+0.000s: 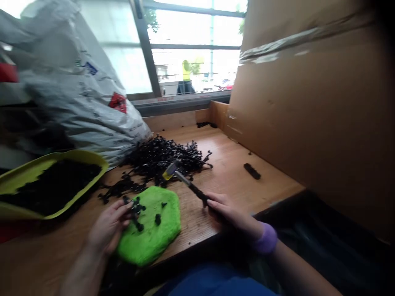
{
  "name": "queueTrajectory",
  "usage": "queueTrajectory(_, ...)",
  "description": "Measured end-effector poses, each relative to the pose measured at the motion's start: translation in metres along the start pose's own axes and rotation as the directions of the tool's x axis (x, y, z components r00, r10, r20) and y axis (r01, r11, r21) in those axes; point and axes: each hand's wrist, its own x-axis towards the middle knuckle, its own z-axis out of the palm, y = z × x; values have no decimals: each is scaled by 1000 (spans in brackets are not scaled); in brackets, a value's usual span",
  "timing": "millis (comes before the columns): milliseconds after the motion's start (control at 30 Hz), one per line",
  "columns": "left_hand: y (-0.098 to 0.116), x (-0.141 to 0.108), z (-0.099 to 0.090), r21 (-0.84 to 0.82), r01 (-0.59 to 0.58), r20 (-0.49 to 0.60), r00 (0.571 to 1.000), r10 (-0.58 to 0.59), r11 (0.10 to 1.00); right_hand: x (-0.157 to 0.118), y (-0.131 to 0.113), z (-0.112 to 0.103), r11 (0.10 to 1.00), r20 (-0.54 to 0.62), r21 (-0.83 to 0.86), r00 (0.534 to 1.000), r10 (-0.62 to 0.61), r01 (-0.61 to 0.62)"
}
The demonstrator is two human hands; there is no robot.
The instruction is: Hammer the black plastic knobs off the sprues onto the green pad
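My left hand [108,224] pinches a branched black plastic part [137,209] over a bright green fuzzy pad [154,244]. Two small black pieces lie on the pad, a rounder one [158,219] and a thinner one [164,204]. My right hand [225,209] is wrapped round the dark handle of a hammer [191,187]. The hammer's head, partly yellow, is raised above the table to the right of the pad, in front of a large heap of branched black parts [163,154]. Motion blurs the fine detail.
A yellow-green tub [103,164] full of small black pieces stands at left, before a large white sack [89,98]. Tall cardboard [308,102] walls the right side. A dark oblong piece [252,171] lies on the wooden table [222,160]. Outside the window is a person in yellow [185,72].
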Motion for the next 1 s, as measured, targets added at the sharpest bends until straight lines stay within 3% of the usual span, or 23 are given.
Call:
queueTrajectory(100,2,-8,-4,-80,47,114,993,-38,996,-9,3,10,985,74,135,993,96,-106)
queueTrajectory(200,0,-12,-4,-61,71,149,987,-61,996,-13,9,17,951,145,219,971,192,-221)
queueTrajectory(400,-4,-13,7,-15,91,189,978,-86,996,-12,10,22,939,139,244,967,213,-242)
queueTrajectory(767,-6,-11,16,73,69,177,981,-81,995,-12,8,23,955,173,162,960,219,-247)
queueTrajectory(1000,-10,-10,17,88,6,134,991,-18,996,-17,0,23,989,60,-141,997,47,-38)
